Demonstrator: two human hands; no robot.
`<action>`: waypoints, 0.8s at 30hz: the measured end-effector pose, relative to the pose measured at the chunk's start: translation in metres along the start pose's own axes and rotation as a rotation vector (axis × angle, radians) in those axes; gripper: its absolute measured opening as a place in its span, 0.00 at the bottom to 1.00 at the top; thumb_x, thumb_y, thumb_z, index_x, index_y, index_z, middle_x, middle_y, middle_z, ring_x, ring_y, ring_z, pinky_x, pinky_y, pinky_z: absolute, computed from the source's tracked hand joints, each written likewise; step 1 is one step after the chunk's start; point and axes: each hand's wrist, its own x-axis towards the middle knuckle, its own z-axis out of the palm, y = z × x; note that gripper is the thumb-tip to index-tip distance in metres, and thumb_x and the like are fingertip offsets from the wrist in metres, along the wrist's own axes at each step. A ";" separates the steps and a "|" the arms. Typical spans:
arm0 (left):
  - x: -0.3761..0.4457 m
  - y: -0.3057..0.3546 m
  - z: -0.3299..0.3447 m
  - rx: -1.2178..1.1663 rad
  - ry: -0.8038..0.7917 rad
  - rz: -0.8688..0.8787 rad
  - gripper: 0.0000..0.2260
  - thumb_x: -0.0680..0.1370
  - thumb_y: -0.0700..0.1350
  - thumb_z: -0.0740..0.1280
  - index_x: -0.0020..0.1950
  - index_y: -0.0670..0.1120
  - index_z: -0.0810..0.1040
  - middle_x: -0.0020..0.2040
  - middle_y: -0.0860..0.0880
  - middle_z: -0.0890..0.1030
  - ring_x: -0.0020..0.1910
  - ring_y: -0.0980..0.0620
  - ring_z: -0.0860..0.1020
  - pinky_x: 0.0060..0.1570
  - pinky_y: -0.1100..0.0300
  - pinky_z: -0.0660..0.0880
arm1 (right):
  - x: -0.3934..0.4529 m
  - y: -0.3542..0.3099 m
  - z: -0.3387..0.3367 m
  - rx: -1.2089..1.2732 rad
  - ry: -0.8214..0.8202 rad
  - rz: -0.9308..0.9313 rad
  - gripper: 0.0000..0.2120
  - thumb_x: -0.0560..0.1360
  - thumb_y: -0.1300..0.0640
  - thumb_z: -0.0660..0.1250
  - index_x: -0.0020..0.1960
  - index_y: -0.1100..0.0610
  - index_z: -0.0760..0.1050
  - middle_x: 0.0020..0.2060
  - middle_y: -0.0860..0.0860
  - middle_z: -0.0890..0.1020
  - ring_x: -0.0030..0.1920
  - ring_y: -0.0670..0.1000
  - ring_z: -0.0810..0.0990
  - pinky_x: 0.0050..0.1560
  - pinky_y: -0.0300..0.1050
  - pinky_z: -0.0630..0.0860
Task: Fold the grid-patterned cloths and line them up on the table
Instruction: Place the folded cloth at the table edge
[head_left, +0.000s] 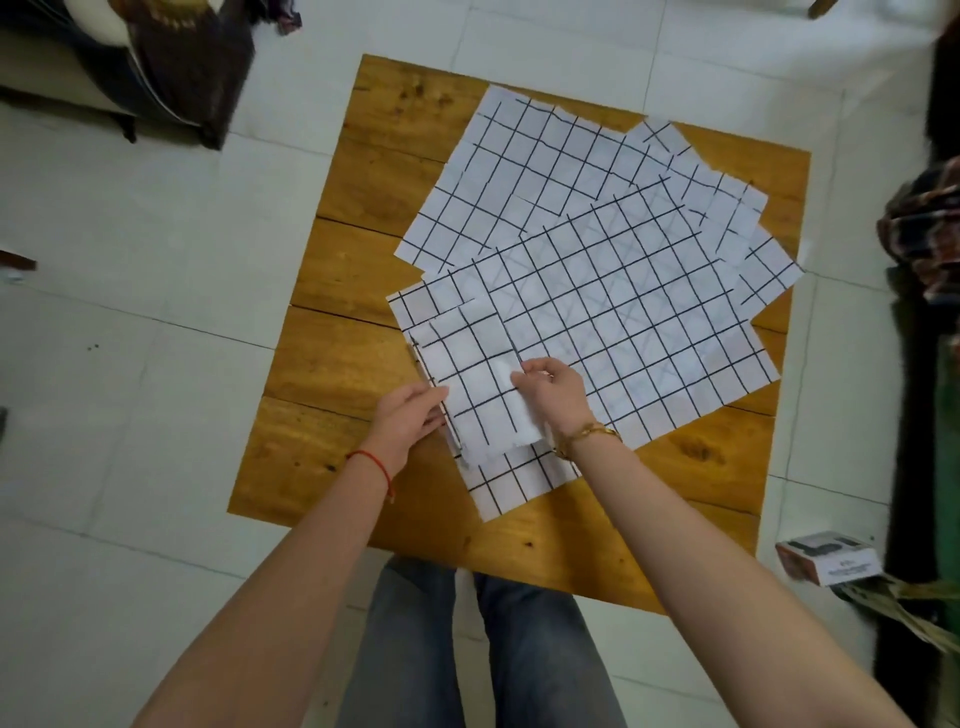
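One folded cloth (467, 384) lies at the tabletop's (332, 364) near-left part, left hand (410, 421) pressing its edge with the grip flat, right hand (550, 395) pinching its right edge. The unfolded cloths (597, 291) (several, overlapping) remain; none lined up yet.

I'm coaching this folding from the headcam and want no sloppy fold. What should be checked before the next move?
1. Both hands on the folded cloth: ok, left hand at its left edge, right hand pinching its right edge.
2. Edges squared: not ok, a white flap sticks out under the right hand.
3. Fold finished: cannot tell.
4. Bare table to the left for a row: ok.
5. Remaining cloths still unfolded, overlapping: ok to take next.
6. Row started: not ok, none lined up yet.
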 end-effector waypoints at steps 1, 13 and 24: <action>-0.001 0.001 -0.006 0.018 0.018 0.012 0.19 0.76 0.41 0.70 0.64 0.36 0.74 0.41 0.49 0.76 0.44 0.54 0.76 0.59 0.54 0.77 | -0.003 -0.002 0.006 0.034 0.005 0.017 0.05 0.72 0.61 0.70 0.46 0.56 0.75 0.33 0.48 0.74 0.32 0.46 0.71 0.33 0.37 0.69; -0.006 0.004 -0.115 0.459 0.249 0.285 0.13 0.76 0.42 0.70 0.60 0.42 0.78 0.52 0.48 0.80 0.51 0.51 0.78 0.48 0.64 0.74 | -0.033 0.030 0.114 -0.420 -0.055 -0.150 0.02 0.73 0.58 0.69 0.44 0.56 0.76 0.37 0.51 0.79 0.39 0.49 0.77 0.45 0.40 0.73; 0.004 -0.017 -0.203 0.529 0.323 0.297 0.11 0.75 0.39 0.69 0.57 0.41 0.81 0.47 0.47 0.82 0.50 0.49 0.79 0.53 0.59 0.75 | -0.059 0.063 0.206 -0.562 -0.103 -0.117 0.04 0.72 0.59 0.67 0.39 0.56 0.73 0.34 0.49 0.76 0.38 0.49 0.75 0.37 0.39 0.69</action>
